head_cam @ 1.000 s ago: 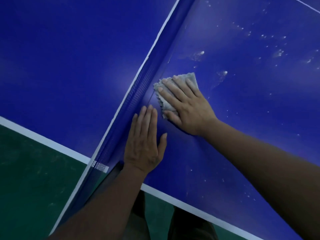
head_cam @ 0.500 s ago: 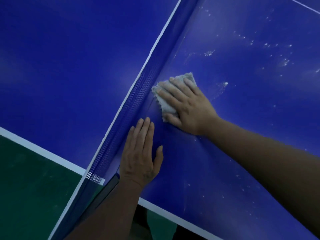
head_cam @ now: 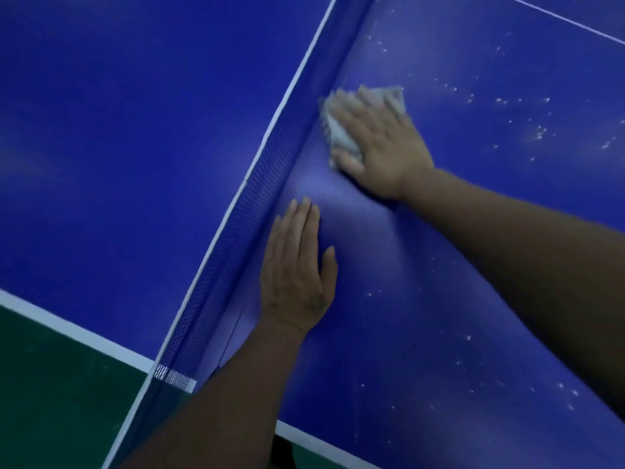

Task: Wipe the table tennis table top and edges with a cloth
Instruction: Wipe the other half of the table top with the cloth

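- The grey cloth (head_cam: 340, 135) is being pressed flat onto the blue bench (head_cam: 439, 265) by the right hand (head_cam: 378, 143). The fingers are spread and fairly straight over it, and nothing is being pinched.
- The left hand (head_cam: 294, 265) is being rested open and flat on the bench at 7 o'clock from the cloth, with nothing being held.
- The cloth is being worked just beside the foot of the net (head_cam: 263, 184), at its 9 o'clock.
- The cloth is being judged light, soft and bunchy. It is probably best controlled by palm pressure from above, since a loose edge could be snagged on the mesh.
- White specks (head_cam: 537, 133) are being seen at 3 o'clock from the cloth.
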`<state>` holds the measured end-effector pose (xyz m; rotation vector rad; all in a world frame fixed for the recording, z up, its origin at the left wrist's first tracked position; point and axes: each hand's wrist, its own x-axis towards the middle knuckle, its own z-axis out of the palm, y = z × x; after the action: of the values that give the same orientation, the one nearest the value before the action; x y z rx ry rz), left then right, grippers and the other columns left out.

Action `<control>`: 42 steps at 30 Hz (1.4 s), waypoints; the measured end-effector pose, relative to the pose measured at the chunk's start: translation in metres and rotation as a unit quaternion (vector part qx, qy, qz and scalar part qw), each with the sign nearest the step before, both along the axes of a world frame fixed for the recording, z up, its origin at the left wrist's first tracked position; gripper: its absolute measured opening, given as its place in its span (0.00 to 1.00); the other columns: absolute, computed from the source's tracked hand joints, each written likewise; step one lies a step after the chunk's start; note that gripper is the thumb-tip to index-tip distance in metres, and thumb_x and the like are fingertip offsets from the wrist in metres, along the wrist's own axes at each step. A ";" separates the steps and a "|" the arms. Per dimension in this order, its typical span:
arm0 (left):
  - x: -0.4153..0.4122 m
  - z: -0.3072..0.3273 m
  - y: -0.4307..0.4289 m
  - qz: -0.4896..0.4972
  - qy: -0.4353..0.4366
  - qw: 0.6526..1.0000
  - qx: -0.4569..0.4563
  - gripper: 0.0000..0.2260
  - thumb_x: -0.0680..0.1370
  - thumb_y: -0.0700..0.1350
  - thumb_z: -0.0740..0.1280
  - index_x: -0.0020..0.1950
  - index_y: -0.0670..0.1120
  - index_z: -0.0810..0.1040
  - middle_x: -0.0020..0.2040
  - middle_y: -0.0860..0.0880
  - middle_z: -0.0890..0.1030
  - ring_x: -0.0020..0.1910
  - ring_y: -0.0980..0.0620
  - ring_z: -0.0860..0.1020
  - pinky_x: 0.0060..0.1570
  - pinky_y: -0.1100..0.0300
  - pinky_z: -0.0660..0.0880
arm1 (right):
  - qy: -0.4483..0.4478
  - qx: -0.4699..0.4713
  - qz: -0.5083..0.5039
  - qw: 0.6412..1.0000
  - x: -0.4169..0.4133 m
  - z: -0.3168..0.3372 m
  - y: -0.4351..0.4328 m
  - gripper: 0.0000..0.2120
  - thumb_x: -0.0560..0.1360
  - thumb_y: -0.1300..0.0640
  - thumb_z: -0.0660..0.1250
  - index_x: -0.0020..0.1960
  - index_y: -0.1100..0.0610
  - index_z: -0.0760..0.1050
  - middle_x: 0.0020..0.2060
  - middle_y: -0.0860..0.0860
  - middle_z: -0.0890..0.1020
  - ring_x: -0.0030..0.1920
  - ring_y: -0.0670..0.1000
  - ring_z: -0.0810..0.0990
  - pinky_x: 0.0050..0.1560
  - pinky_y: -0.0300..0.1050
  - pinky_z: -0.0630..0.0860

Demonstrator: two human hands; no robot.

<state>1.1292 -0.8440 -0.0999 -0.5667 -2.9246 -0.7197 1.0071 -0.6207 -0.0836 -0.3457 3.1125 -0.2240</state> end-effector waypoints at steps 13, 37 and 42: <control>-0.062 -0.011 0.039 0.000 0.002 0.999 -0.046 0.28 0.87 0.50 0.59 0.84 0.37 0.66 0.85 0.41 0.64 0.86 0.43 0.60 0.84 0.41 0.59 | 0.002 0.015 0.075 0.997 0.007 -0.009 0.008 0.33 0.89 0.39 0.50 0.86 0.57 0.59 0.86 0.52 0.60 0.87 0.55 0.55 0.85 0.68 0.47; -0.061 -0.014 0.038 -0.009 -0.012 0.995 -0.094 0.28 0.86 0.51 0.59 0.84 0.38 0.66 0.86 0.44 0.63 0.87 0.44 0.58 0.84 0.40 0.59 | -0.007 -0.032 -0.180 0.983 -0.093 -0.013 0.022 0.36 0.86 0.36 0.47 0.88 0.55 0.52 0.87 0.50 0.55 0.88 0.54 0.50 0.85 0.66 0.44; -0.062 -0.012 0.040 -0.010 -0.019 0.997 -0.081 0.28 0.86 0.51 0.60 0.83 0.38 0.67 0.86 0.43 0.64 0.87 0.43 0.59 0.84 0.39 0.60 | 0.025 -0.028 -0.121 0.992 -0.076 -0.019 0.024 0.35 0.87 0.36 0.50 0.86 0.55 0.60 0.86 0.51 0.61 0.86 0.53 0.56 0.85 0.65 0.49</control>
<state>1.0669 -0.8043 -0.1123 -0.6016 -3.0354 -0.5043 0.9316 -0.5968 -0.1022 0.0273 3.1977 -0.3079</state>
